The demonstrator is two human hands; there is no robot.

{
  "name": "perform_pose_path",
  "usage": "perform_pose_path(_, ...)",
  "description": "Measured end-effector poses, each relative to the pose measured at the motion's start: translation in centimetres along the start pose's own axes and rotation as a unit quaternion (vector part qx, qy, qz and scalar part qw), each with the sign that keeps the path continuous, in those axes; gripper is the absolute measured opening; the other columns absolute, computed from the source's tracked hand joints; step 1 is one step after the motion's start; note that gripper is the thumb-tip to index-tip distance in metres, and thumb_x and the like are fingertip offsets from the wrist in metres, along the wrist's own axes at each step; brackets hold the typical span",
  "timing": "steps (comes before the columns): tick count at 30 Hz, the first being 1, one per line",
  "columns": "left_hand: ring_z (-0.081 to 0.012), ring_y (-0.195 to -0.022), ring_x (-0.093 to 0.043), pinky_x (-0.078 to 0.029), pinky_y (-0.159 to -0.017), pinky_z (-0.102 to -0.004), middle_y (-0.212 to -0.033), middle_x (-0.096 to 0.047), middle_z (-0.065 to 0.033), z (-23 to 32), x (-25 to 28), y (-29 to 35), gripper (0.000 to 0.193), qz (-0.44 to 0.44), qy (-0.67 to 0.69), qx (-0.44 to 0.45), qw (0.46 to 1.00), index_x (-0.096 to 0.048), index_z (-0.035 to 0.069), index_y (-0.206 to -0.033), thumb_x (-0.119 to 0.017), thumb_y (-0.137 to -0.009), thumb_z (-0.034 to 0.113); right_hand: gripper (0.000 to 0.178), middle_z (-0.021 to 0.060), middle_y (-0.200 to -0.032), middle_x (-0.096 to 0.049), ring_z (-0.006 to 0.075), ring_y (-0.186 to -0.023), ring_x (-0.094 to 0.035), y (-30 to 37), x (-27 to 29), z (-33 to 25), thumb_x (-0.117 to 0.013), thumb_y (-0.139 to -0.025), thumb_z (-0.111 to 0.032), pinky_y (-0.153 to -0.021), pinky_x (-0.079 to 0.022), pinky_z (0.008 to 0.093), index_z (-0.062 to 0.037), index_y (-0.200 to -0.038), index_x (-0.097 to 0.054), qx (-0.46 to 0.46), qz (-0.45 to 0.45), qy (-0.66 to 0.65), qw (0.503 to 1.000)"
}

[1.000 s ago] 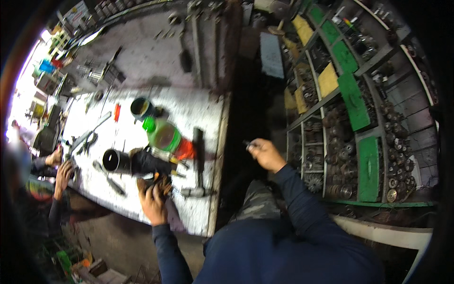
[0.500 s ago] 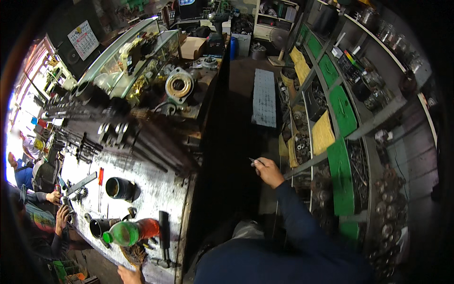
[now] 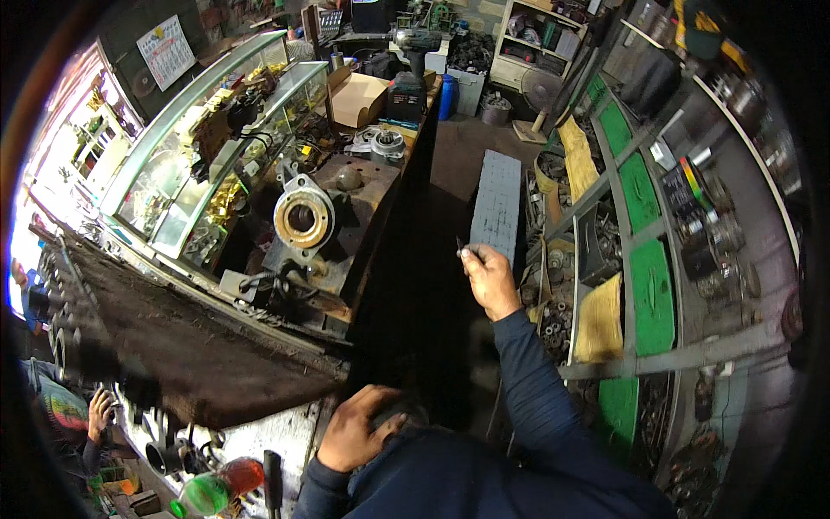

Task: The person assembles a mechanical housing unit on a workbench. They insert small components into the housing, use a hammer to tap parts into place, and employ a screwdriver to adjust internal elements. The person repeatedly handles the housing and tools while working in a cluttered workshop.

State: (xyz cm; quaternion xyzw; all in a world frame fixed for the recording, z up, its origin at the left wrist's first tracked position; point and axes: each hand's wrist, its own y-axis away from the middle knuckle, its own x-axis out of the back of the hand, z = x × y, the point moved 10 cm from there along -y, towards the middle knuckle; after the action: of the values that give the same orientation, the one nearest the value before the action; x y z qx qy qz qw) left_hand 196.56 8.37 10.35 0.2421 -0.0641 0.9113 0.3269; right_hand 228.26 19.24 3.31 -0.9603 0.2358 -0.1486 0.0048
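Note:
My right hand (image 3: 488,278) is raised in the aisle between the workbench and the shelves, pinching a small thin metal piece (image 3: 460,247) between thumb and fingers. My left hand (image 3: 356,429) is drawn back against my body at the bench's near edge, fingers loosely apart and nothing in it. A round metal bearing housing (image 3: 303,218) stands on the rusty bench top (image 3: 367,199) to the left of my right hand.
Shelves with green bins (image 3: 650,285) of metal parts line the right. A glass display case (image 3: 194,164) runs along the left. A grey slab (image 3: 496,204) lies on the aisle floor. Another person's hand (image 3: 99,411) is at lower left near a green and red bottle (image 3: 216,489).
The view has swung up and forward along the aisle. My left hand has left the bench items and come back to my body. My right hand still holds the small piece.

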Motion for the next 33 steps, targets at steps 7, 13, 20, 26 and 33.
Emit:
perform_pose_path(7,-0.0217,-0.101,-0.071,-0.055,-0.092,-0.0344,-0.112,-0.072,-0.0141,-1.8,3.5,-11.7,0.042,0.093,0.164,0.058,0.980,-0.067,-0.003,-0.128,-0.081,-0.090,0.011,0.018,0.0008,-0.082,-0.065,0.0104,-0.076,-0.060,-12.8,-2.2,-2.4,-0.066,-0.104,-0.015,-0.070,-0.050,0.0286,0.0024,-0.107,-0.069,-0.016,-0.084,0.068,0.994)
perform_pose_path(13,-0.0166,-0.103,-0.066,-0.052,-0.097,-0.0327,-0.120,-0.070,-0.0108,-3.6,6.2,-15.3,0.053,0.176,0.294,0.143,0.928,-0.062,-0.002,-0.136,-0.081,-0.090,0.014,0.019,0.0145,-0.085,-0.071,0.0231,-0.077,-0.067,-23.4,-5.6,-4.4,-0.064,-0.101,-0.015,-0.073,-0.052,0.0374,0.0023,-0.106,-0.070,0.085,-0.151,0.150,0.973)
perform_pose_path(20,-0.0175,-0.101,-0.066,-0.054,-0.094,-0.0342,-0.119,-0.070,-0.0119,-4.2,6.7,-26.0,0.051,0.214,0.277,0.160,0.923,-0.064,-0.002,-0.132,-0.083,-0.090,0.019,0.032,0.0223,-0.091,-0.075,0.0402,-0.086,-0.073,-36.3,-12.3,-3.2,-0.066,-0.098,-0.031,-0.078,-0.056,0.0468,-0.0012,-0.103,-0.076,0.150,-0.254,0.267,0.918)
perform_pose_path(26,-0.0285,-0.096,-0.069,-0.055,-0.088,-0.0377,-0.107,-0.071,-0.0153,-3.9,10.0,-39.4,0.044,0.300,0.034,0.115,0.946,-0.068,0.002,-0.124,-0.084,-0.086,0.019,0.034,0.0233,-0.090,-0.074,0.0422,-0.085,-0.072,-41.1,-16.8,-2.6,-0.066,-0.097,-0.035,-0.076,-0.056,0.0498,-0.0044,-0.105,-0.077,0.179,-0.378,0.284,0.863)
perform_pose_path(33,-0.0295,-0.086,-0.067,-0.055,-0.079,-0.0394,-0.104,-0.067,-0.0134,-9.3,12.3,-47.6,0.043,0.378,-0.010,0.202,0.903,-0.069,0.002,-0.119,-0.086,-0.081,0.014,0.034,0.0236,-0.089,-0.073,0.0422,-0.085,-0.072,-42.0,-19.2,-2.8,-0.065,-0.099,-0.034,-0.076,-0.054,0.0524,-0.0050,-0.113,-0.076,0.195,-0.433,0.290,0.831)
